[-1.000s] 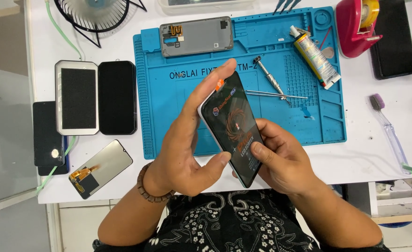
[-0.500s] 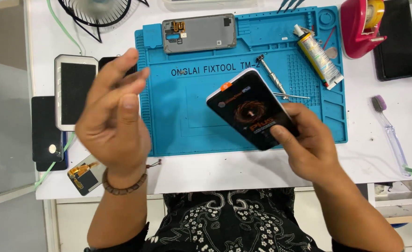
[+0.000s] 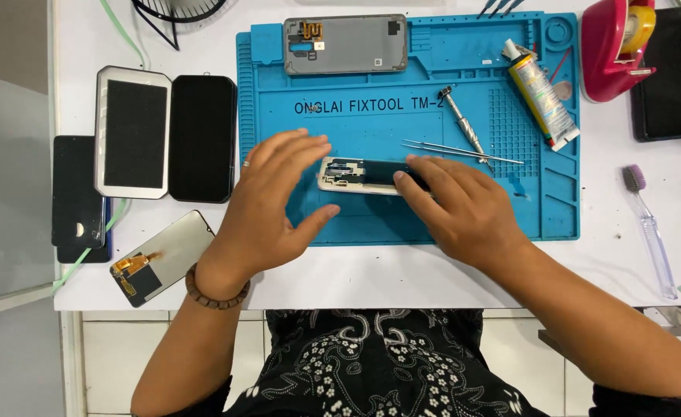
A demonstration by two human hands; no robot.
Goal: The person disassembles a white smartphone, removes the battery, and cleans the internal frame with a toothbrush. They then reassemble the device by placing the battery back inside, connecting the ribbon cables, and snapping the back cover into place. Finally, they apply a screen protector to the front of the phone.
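Hands (image 3: 278,205) flat, fingers spread over phone (image 3: 359,175).

White table (image 3: 402,278), blue mat (image 3: 371,216), phones (image 3: 133,137).

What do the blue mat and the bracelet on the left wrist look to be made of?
The blue mat looks like matte silicone or soft rubber: no glare, with moulded compartments, raised lettering and a ridged grid. The bracelet on the left hand seems to be brown wooden beads, round and dull, though plastic or seed cannot be ruled out.
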